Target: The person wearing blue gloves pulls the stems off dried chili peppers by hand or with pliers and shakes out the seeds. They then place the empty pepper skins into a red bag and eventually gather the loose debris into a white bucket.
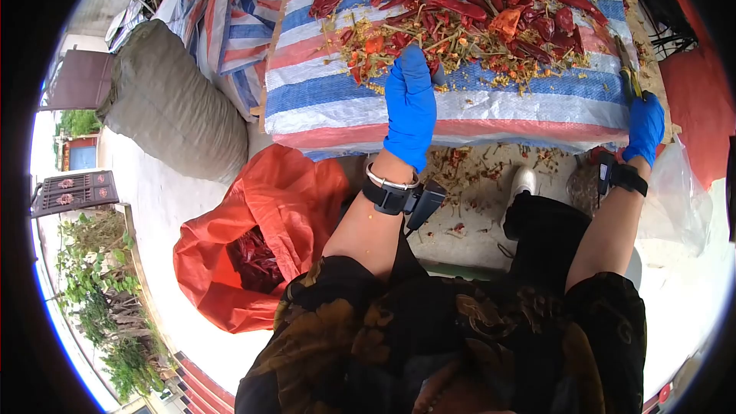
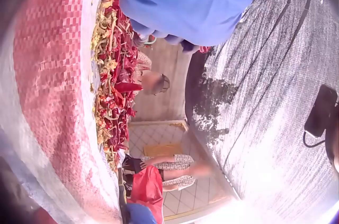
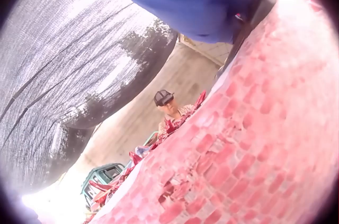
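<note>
Dried red chillies [image 1: 491,0] lie heaped on a striped woven sheet [image 1: 322,100], with stems and yellowish bits [image 1: 491,61] along the near edge. My left hand [image 1: 410,103], in a blue glove with darkened fingertips, is at that near edge with its fingers curled. Red bits of dried chilli [image 2: 204,49] show past the glove in the left wrist view; most of what it grips is hidden. At the right edge of the sheet, my gloved right hand [image 1: 646,129] holds scissors [image 1: 630,77] with yellow on the handle, blades pointing away from me.
An open red sack [image 1: 307,184] with chillies inside stands on the floor at left, near a full grey-beige sack [image 1: 176,100]. Scraps [image 1: 468,172] litter the floor by my shoe. Clear plastic [image 1: 678,199] hangs at right. Other people [image 2: 175,174] sit across the heap.
</note>
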A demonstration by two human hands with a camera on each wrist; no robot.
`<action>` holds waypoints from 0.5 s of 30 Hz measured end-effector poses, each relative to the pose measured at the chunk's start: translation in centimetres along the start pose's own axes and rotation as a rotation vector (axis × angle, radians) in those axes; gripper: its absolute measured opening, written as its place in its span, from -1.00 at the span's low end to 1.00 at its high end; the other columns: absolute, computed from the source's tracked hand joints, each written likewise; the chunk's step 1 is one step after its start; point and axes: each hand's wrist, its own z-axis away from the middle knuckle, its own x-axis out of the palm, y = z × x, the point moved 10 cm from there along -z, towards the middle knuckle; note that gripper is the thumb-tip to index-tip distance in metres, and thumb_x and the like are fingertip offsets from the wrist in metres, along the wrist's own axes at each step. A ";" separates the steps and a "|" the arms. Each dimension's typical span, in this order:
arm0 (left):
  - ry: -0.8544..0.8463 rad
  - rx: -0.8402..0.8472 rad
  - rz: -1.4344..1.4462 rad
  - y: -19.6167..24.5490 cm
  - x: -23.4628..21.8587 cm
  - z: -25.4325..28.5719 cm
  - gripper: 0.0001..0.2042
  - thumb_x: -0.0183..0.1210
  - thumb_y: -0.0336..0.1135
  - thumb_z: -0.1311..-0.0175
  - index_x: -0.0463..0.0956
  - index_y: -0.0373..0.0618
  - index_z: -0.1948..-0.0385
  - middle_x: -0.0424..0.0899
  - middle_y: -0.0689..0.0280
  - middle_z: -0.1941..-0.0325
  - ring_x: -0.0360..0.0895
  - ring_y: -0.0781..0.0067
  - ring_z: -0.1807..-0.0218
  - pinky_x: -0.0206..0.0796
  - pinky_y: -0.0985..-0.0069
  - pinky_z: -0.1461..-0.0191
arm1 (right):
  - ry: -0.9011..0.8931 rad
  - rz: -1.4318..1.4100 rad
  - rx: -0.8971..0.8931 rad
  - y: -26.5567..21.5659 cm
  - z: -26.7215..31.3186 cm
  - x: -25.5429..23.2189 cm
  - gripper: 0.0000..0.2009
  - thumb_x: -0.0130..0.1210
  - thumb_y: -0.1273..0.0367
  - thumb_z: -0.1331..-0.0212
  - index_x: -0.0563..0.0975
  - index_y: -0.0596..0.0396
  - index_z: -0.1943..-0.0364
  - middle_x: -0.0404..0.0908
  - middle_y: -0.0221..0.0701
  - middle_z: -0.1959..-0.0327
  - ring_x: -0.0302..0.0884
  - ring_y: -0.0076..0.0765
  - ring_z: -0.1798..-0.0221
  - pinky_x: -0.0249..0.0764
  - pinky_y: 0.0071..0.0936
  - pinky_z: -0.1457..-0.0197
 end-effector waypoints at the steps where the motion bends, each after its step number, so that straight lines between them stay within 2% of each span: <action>1: 0.020 -0.003 0.007 -0.1 -0.2 -0.1 -0.61 -0.06 0.08 -0.22 0.44 -0.08 0.49 0.48 0.43 0.56 0.28 0.68 0.49 0.13 0.63 0.37 | -0.093 0.017 0.018 -0.1 0.1 0.4 -0.68 -0.08 0.28 0.03 0.51 0.07 0.17 0.53 -0.09 0.22 0.47 0.00 0.13 0.36 -0.22 0.09; 3: 0.043 -0.005 0.016 0.0 -0.5 -0.3 -0.61 -0.05 0.09 -0.21 0.44 -0.07 0.49 0.48 0.42 0.56 0.28 0.68 0.50 0.14 0.62 0.38 | -0.154 0.013 0.023 -0.3 0.2 0.9 -0.67 -0.09 0.27 0.01 0.51 0.09 0.17 0.53 -0.09 0.21 0.47 0.00 0.12 0.35 -0.24 0.08; 5: 0.029 -0.080 0.050 -0.4 -0.4 -0.3 -0.59 -0.05 0.14 -0.18 0.44 -0.05 0.51 0.49 0.42 0.56 0.32 0.67 0.50 0.14 0.63 0.38 | -0.212 0.014 0.030 -0.5 0.3 1.2 -0.67 -0.11 0.26 0.00 0.50 0.11 0.17 0.52 -0.09 0.20 0.46 0.00 0.11 0.34 -0.27 0.07; 7: 0.075 -0.091 0.070 -0.3 -0.6 -0.2 -0.57 -0.05 0.16 -0.17 0.45 -0.06 0.52 0.50 0.42 0.56 0.35 0.67 0.49 0.15 0.64 0.38 | -0.183 -0.109 0.044 -0.9 0.4 0.4 -0.68 -0.08 0.27 0.00 0.50 0.12 0.19 0.54 -0.11 0.24 0.49 -0.04 0.17 0.34 -0.30 0.11; 9: 0.098 -0.115 0.108 -0.5 -0.3 0.0 -0.56 -0.05 0.17 -0.16 0.45 -0.06 0.52 0.50 0.42 0.57 0.37 0.66 0.48 0.16 0.64 0.37 | -0.075 -0.248 0.054 -1.3 0.4 -1.0 -0.73 -0.02 0.26 0.03 0.52 0.12 0.29 0.54 -0.08 0.31 0.49 0.01 0.22 0.35 -0.27 0.20; 10: 0.075 -0.089 0.058 0.0 -0.2 -0.1 -0.55 -0.06 0.18 -0.16 0.45 -0.06 0.53 0.51 0.42 0.57 0.40 0.65 0.47 0.17 0.65 0.37 | -0.077 -0.259 0.040 -1.9 0.6 -1.9 -0.73 -0.02 0.27 0.02 0.51 0.13 0.27 0.54 -0.08 0.31 0.50 -0.02 0.22 0.35 -0.32 0.20; 11: 0.052 -0.063 0.010 0.4 -0.1 -0.1 -0.54 -0.06 0.19 -0.15 0.46 -0.07 0.53 0.51 0.42 0.57 0.42 0.64 0.46 0.18 0.65 0.36 | -0.028 -0.338 -0.009 -2.5 0.7 -2.7 -0.71 0.00 0.31 0.01 0.49 0.19 0.22 0.56 -0.14 0.28 0.52 -0.20 0.20 0.34 -0.41 0.13; 14: 0.044 -0.059 -0.012 0.1 -0.2 -0.3 -0.55 -0.04 0.18 -0.14 0.46 -0.07 0.52 0.52 0.41 0.56 0.42 0.64 0.46 0.21 0.64 0.35 | 0.020 -0.408 0.048 -5.0 1.7 -6.9 -0.69 0.02 0.31 0.01 0.48 0.20 0.18 0.56 -0.17 0.23 0.51 -0.24 0.16 0.33 -0.46 0.06; 15: 0.055 -0.050 -0.005 0.3 -0.7 -0.3 -0.55 -0.03 0.18 -0.14 0.46 -0.07 0.52 0.52 0.40 0.55 0.42 0.63 0.46 0.21 0.63 0.35 | 0.053 -0.460 0.102 -5.8 2.0 -8.1 -0.71 0.02 0.32 -0.03 0.49 0.21 0.18 0.58 -0.26 0.26 0.50 -0.36 0.21 0.34 -0.51 0.11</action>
